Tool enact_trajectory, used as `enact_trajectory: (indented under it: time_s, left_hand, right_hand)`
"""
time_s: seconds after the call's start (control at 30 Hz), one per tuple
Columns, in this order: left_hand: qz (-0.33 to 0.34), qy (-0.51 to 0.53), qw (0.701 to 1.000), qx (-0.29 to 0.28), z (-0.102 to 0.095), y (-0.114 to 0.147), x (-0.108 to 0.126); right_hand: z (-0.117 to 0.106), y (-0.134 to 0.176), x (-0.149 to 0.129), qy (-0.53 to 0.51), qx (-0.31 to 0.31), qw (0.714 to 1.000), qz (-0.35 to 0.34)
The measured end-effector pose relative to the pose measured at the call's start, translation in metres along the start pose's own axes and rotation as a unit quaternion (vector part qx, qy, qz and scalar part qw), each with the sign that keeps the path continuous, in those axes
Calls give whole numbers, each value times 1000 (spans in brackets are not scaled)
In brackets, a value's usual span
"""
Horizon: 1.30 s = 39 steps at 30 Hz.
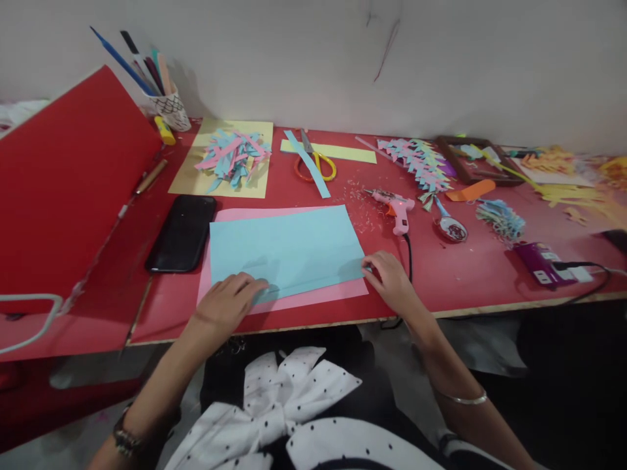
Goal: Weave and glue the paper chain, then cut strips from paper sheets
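Note:
A light blue sheet of paper (289,248) lies on a slightly larger pink sheet (313,296) at the front of the red table. At the blue paper's lower left edge, my left hand (226,301) is closed on it, with the fingers on top. My right hand (389,277) pinches the blue paper's lower right corner between thumb and fingers. A faint line runs along the lower edge between the two hands; I cannot tell whether it is a fold. A black phone (182,233) rests left of the sheets, and a pink glue gun (398,207) lies to their right.
Behind the sheets are scissors (321,164), paper strips (345,152) and a yellow sheet (257,176) bearing blue and pink cuttings. A red board (68,189) leans at left by a pen cup (171,109). A purple power strip (536,264) sits at right.

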<state>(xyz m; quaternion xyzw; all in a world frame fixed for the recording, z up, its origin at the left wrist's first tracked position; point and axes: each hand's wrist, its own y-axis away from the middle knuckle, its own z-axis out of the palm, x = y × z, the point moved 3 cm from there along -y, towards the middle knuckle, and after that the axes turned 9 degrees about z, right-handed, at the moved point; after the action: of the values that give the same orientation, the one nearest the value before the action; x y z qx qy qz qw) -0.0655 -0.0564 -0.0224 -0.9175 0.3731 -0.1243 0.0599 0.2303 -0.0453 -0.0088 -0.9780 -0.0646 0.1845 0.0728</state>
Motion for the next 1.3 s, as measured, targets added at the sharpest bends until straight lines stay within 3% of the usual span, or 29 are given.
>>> enact_trajectory:
  time_s: [0.13,0.27,0.33,0.43,0.5,0.63,0.73,0.87,0.97,1.1,1.3]
  left_hand:
    - [49,-55,995,-68,-6,-9,7]
    - [84,-79,991,-70,-11,-21,15]
    - [82,-83,991,-60,-12,-29,19]
    - [83,-80,992,-53,-12,-40,25]
    - [106,-76,990,-57,-12,-46,27]
    - [143,-84,986,-5,-15,-53,26]
    - [142,-94,984,60,-24,-59,22]
    - [132,-92,982,96,-38,-70,15]
    - [140,-38,985,97,-47,-77,8]
    - [124,-2,989,78,-57,-79,-2]
    - [98,33,993,63,-70,-67,-26]
  right_hand:
    - [-8,3,-1,62,56,996,5]
    - [-15,3,-21,64,127,990,-22]
    - [-7,1,-39,44,85,992,-86]
    - [15,-4,-65,37,-32,980,-191]
    - [26,-9,-75,58,-60,969,-233]
    - [30,-19,-90,102,2,952,-290]
    - [22,-28,-101,108,58,947,-296]
    - [11,-45,-113,105,105,940,-308]
    - [5,-57,-116,100,115,931,-331]
    - [-2,-68,-109,95,78,929,-348]
    - [-26,-74,-72,114,90,949,-279]
